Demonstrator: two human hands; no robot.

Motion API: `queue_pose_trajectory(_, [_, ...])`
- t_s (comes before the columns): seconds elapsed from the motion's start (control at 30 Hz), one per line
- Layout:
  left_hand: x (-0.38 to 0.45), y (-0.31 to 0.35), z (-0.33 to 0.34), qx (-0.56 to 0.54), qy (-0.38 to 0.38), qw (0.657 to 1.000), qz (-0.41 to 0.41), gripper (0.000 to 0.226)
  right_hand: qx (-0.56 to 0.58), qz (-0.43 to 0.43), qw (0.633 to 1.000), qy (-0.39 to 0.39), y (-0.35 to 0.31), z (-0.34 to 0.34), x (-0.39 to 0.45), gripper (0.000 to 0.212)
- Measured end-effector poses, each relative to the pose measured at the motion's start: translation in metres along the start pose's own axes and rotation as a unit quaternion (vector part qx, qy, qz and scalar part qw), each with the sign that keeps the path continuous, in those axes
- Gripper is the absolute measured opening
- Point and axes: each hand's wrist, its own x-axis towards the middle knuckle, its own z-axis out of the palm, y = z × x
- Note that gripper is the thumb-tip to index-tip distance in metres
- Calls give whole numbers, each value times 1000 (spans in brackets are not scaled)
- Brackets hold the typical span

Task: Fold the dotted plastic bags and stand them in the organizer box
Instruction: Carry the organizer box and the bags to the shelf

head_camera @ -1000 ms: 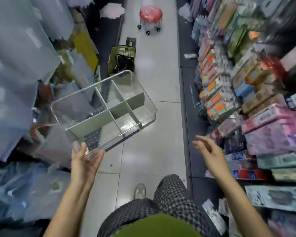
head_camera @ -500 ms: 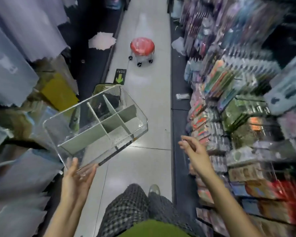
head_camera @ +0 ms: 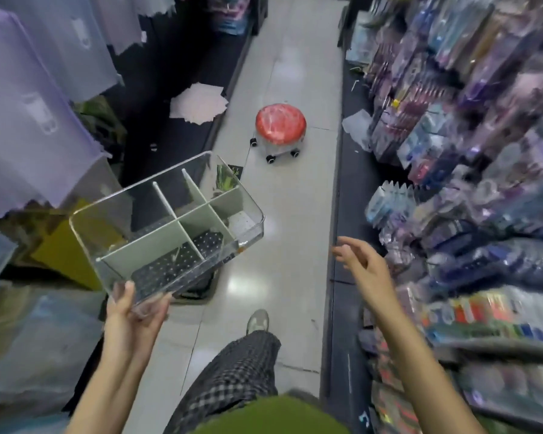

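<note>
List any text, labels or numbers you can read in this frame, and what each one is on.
None can be read.
Packaged goods on the right shelves: printing too blurred to read.
Purple hanging sheets on the left: a pale mark, no readable words.
Black floor sign seen behind the clear organizer box: too small to read.
Dotted plastic bags in the box: white dots only, no text.

- The organizer box (head_camera: 166,227) is showing clear, glossy plastic walls with matt pale dividers.
- The floor (head_camera: 292,189) is gleaming with smooth, shiny tiles.
- The stool (head_camera: 280,122) is wearing a glossy red seat.
- The trousers (head_camera: 232,377) are looking like checked woven cloth.
</note>
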Motion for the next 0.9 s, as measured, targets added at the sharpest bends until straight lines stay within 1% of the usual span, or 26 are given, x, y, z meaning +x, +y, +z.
queue_pose_trajectory(0.07, [43,17,47,7,-6,1000,-8,10,6,8,1000,14,-17,-5,47,20])
queue_pose_trajectory(0.13, [82,31,95,19,4,1000,-14,10,9,21,999,28,-29,-12,90,21])
queue_pose_trajectory(0.27, [154,44,181,25,8,999,-24,7,-2,41,998,48,-36,-28,179,18])
queue_pose_trajectory(0.47, [267,37,289,-2,39,998,-40,9,-16,53,998,26,-39,-44,353,16])
queue_pose_trajectory(0.53, [301,38,327,-11,46,998,-36,11,-26,45,999,6,-50,-48,423,18])
queue_pose_trajectory(0.63, [341,47,380,-15,81,996,-17,13,-46,29,997,-47,-86,-46,527,21])
queue_pose_trajectory(0.67, [354,55,397,-25,91,995,-10,18,-53,20,996,-65,-102,-43,561,20])
queue_pose_trajectory(0.73, [377,68,422,-43,119,992,-6,38,-67,2,993,-102,-135,-29,624,18])
queue_pose_trajectory(0.8, [396,80,441,-51,140,989,-6,48,-82,-17,987,-140,-165,-10,683,17])
queue_pose_trajectory(0.83, [405,85,449,-57,149,987,-2,47,-89,-27,983,-157,-178,1,711,16])
queue_pose_trajectory(0.9, [427,93,464,-75,171,982,9,34,-107,-46,975,-188,-199,24,762,16])
